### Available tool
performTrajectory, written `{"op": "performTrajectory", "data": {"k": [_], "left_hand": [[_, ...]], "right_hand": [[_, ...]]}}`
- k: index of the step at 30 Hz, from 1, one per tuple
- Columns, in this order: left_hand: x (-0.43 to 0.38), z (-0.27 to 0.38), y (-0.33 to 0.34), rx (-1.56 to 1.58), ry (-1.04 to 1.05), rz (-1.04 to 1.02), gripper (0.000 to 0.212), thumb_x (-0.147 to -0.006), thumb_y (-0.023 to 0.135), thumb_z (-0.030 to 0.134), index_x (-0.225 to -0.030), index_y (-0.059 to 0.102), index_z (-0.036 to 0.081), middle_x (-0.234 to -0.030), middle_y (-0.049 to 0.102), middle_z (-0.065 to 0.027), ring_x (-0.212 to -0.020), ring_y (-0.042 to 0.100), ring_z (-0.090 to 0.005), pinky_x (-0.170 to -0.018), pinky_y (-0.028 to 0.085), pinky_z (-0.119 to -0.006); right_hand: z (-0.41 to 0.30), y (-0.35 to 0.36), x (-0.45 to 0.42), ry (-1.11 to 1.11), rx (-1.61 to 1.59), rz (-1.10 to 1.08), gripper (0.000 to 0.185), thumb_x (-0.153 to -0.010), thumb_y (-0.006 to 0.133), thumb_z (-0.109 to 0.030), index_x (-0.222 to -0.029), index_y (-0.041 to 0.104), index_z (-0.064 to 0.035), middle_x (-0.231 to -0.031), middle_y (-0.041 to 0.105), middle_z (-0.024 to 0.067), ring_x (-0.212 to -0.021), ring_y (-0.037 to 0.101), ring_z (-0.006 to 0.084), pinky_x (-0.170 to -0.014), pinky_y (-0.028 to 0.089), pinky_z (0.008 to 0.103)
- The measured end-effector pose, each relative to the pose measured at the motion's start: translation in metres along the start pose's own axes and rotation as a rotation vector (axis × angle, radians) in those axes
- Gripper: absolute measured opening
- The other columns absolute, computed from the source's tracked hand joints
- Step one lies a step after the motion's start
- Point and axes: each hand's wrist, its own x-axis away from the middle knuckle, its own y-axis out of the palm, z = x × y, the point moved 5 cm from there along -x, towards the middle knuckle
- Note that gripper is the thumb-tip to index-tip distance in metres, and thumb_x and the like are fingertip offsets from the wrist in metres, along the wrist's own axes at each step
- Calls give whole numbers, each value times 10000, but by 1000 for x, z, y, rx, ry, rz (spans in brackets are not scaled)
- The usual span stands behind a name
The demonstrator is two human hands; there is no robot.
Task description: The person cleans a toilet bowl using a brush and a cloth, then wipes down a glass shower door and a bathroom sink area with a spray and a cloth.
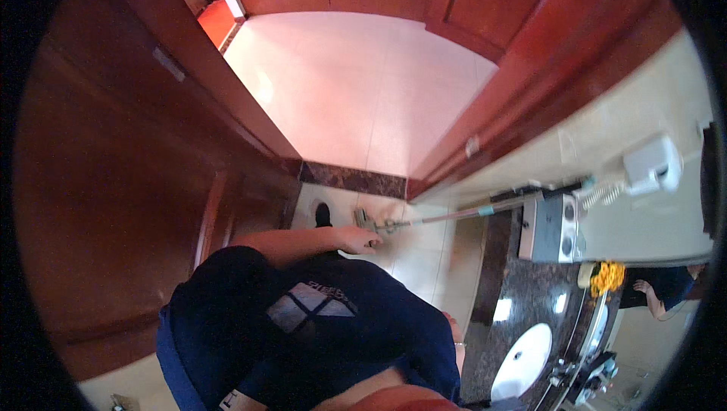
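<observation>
My left hand (356,239) is low in front of my dark shirt, with its fingers loosely bent and apart and nothing seen in them. In the picture it lies just below the head of a mop (363,219). The mop's long handle (454,216) runs slantwise to the right, its far end over the dark stone counter (494,274) beside a grey and white box (549,227). Whether hand and mop touch cannot be told. Part of my right arm shows with a bracelet at my right side; my right hand is out of view.
A reddish wooden door (125,195) stands at left, a wooden door frame (488,121) at right. A dark stone threshold (352,180) crosses the doorway. The counter holds a white sink (522,361) and yellow flowers (607,279). A mirror and a white hair dryer (653,164) are at right.
</observation>
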Motion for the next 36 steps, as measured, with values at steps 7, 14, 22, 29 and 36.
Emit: {"op": "performTrajectory", "data": {"k": [7, 14, 22, 29, 36], "left_hand": [[71, -123, -175, 64, -150, 201, 507, -899, 525, 321, -1317, 424, 51, -1230, 534, -187, -1100, 543, -313, -933, 438, -399], [53, -281, -323, 586, -155, 861, 345, -892, 577, 211, -1202, 537, 63, -1061, 638, -148, -968, 615, -224, -828, 488, -332], [101, -444, -347, -84, -643, 589, 342, -897, 468, 259, -1119, 593, 31, -902, 663, -132, -832, 621, -239, -716, 488, -390], [54, -475, -439, 280, -833, 478, 288, -907, 479, 229, -1095, 576, 34, -920, 629, -106, -825, 591, -205, -720, 488, -363], [-140, -481, -616, 207, -623, 423, 234, -917, 489, 198, -1071, 559, 37, -938, 594, -81, -817, 561, -171, -723, 488, -336]], "right_hand": [[-332, -39, -138, -419, 254, -48, 588, -777, 673, -364, -1254, 487, -75, -1143, 575, 215, -1074, 538, 366, -912, 449, 426], [-546, -84, -253, -485, 426, -118, 564, -817, 632, -340, -1288, 445, -93, -1192, 546, 175, -1105, 520, 336, -930, 427, 407], [-625, -165, -477, -521, 349, -87, 533, -814, 612, -356, -1264, 483, -101, -1199, 561, 148, -1118, 528, 313, -937, 428, 396], [-739, -275, -589, -574, 429, -43, 505, -808, 631, -325, -1227, 503, -76, -1132, 590, 162, -1071, 557, 308, -921, 444, 396], [-676, -387, -653, -477, 306, 74, 535, -804, 640, -321, -1257, 481, -85, -1155, 572, 178, -1072, 546, 325, -929, 432, 401]]}}
